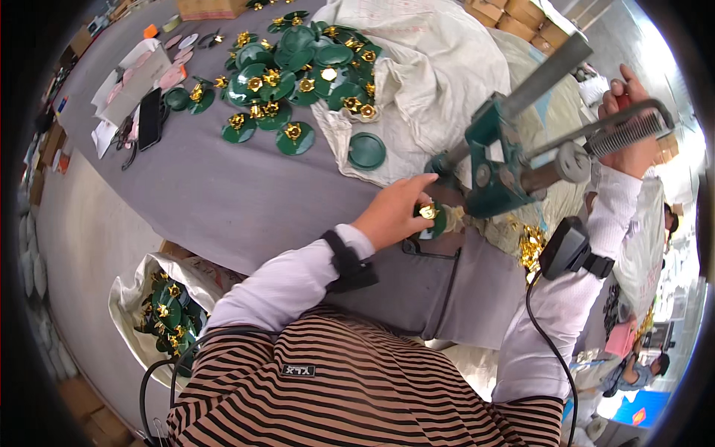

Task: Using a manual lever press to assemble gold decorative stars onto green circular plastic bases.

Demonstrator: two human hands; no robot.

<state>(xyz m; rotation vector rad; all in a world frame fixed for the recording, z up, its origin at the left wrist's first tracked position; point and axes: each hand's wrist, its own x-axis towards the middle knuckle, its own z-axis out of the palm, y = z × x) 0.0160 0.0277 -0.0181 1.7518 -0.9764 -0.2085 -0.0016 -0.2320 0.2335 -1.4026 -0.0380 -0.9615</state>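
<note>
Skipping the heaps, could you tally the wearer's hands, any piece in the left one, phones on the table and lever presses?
Hands: 2, a left hand and a right hand
Held in the left: 1 green-and-gold piece
Phones: 1, a black phone
Presses: 1, a green lever press
Total: 5

A black phone [150, 119] lies on the grey worktop [246, 212], just beside an open white box [151, 80]; pink discs [173, 76] lie by the box, and white paper [103, 138] near it. Farther back sits an orange block [150, 30]. A brown carton [208, 8] stands at the upper edge, more boxes [519, 30] at upper right. At lower right: a pink box [620, 339], a seated-looking co-worker [634, 374] and a blue panel [642, 408].
</note>
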